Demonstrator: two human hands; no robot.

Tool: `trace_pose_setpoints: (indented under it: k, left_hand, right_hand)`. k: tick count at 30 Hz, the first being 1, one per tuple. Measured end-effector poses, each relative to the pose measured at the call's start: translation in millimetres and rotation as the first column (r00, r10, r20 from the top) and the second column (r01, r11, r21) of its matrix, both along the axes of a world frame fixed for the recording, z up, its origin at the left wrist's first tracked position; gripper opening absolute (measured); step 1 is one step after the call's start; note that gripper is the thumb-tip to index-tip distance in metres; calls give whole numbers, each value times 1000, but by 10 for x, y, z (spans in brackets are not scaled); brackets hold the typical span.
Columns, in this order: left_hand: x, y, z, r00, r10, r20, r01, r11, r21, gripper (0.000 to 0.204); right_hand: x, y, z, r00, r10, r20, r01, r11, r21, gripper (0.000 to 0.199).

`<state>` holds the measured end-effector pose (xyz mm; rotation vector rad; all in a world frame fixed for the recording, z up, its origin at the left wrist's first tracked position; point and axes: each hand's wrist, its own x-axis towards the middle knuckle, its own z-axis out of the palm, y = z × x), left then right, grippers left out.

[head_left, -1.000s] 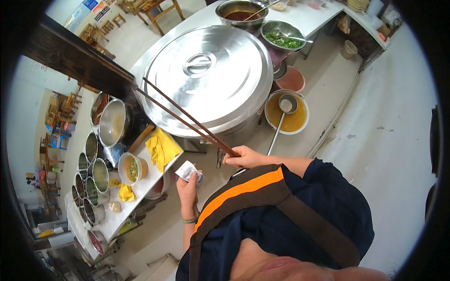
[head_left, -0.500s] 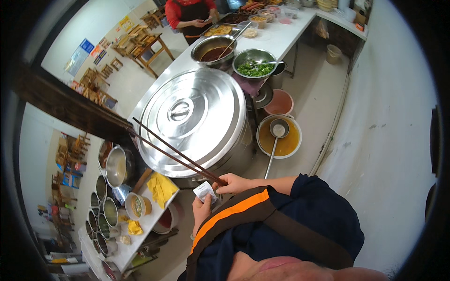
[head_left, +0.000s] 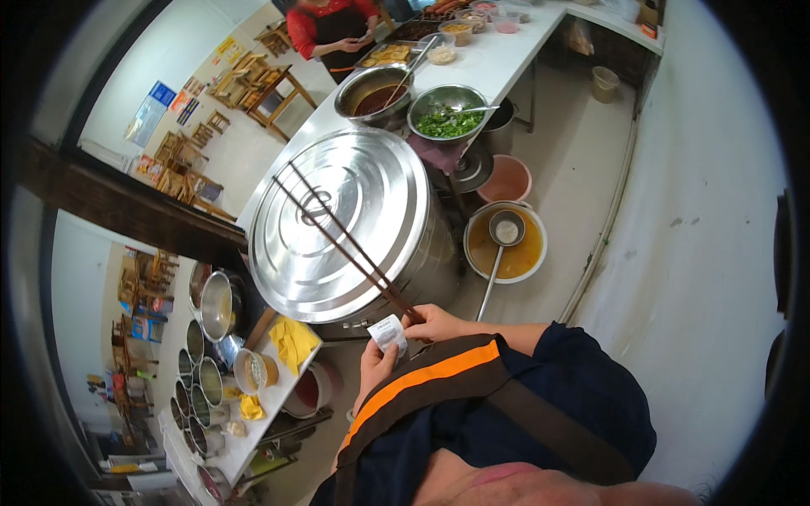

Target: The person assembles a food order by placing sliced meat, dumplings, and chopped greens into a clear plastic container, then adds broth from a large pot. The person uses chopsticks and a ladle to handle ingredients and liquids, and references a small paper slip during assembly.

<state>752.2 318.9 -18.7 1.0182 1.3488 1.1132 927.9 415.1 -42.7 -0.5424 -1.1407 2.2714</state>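
Note:
In my right hand [head_left: 432, 324] is a pair of long brown chopsticks [head_left: 346, 244], gripped near their thick ends. Their thin tips point up and left over the round steel lid [head_left: 371, 185] of a big pot. My left hand [head_left: 376, 364] pinches a small white paper slip [head_left: 388, 332] with print on it, close beside the right hand. Both hands are in front of my apron [head_left: 422, 379], just on the near side of the pot.
Beyond the pot are a bowl of chopped greens [head_left: 449, 123] and a bowl of dark red sauce [head_left: 376, 99]. A ladle [head_left: 493, 274] rests in a bucket [head_left: 540, 253] of yellow liquid on the floor. Several steel containers [head_left: 202, 379] and a yellow cloth [head_left: 294, 342] occupy the left table. Another person [head_left: 337, 34] stands across the counter.
The chopsticks have swung up and to the right, so their tips now lie over the lid's middle. Both hands and the paper slip have shifted slightly right.

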Motion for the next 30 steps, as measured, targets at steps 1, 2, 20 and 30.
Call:
trace_pose_setpoints:
  k: [1,2,20,30]
  left_hand:
    - [13,-35,-11,997,4,73,-3,1000,-3,35]
    - [24,-84,-26,995,16,103,-17,1000,14,35]
    - [-412,-1505,-555,987,162,-4,-157,949,-273,32]
    - [-727,-1640,-518,992,91,82,-49,909,-415,31]
  right_hand:
    - [17,0,7,1000,0,-8,0,1000,-24,8]
    - [27,-3,8,1000,11,-2,-12,997,-80,8]
    - [-287,-29,-86,982,187,9,-187,982,3,10]
    - [-289,-46,-81,981,189,37,-189,982,6,10]
